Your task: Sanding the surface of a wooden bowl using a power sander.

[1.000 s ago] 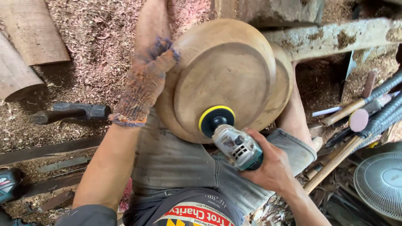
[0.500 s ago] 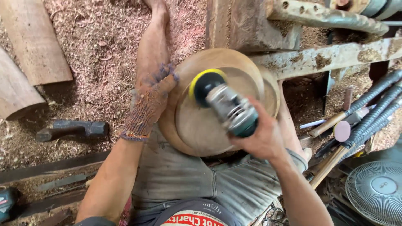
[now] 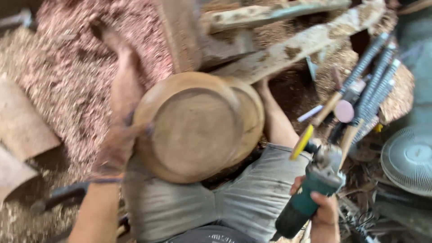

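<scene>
- Floor (image 3: 67,67): covered in reddish wood shavings; pale offcut slabs (image 3: 22,130) lie at its left edge.
- Wooden bowl (image 3: 193,128): a wide, round, light-brown turned piece, stood on edge over the person's lap with its flat base facing the camera; a second rim (image 3: 252,114) shows just behind it. It looks stiff and fairly heavy, with a smoothed and probably dusty, slippery face; the thick rim seems the safest place to take hold.
- Fan (image 3: 407,159): a pale round grille at the far right, apart from the work.
- Tool handles (image 3: 369,67): a bundle of long grey and wooden shafts leaning at upper right.
- Angle sander (image 3: 310,189): green body, grey head, yellow-edged pad (image 3: 300,143) tilted up, clear of the bowl.
- Left hand (image 3: 118,148): gloved, fingers curled against the bowl's left rim, bracing it.
- Right hand (image 3: 321,209): wrapped closed around the sander's body, low right.
</scene>
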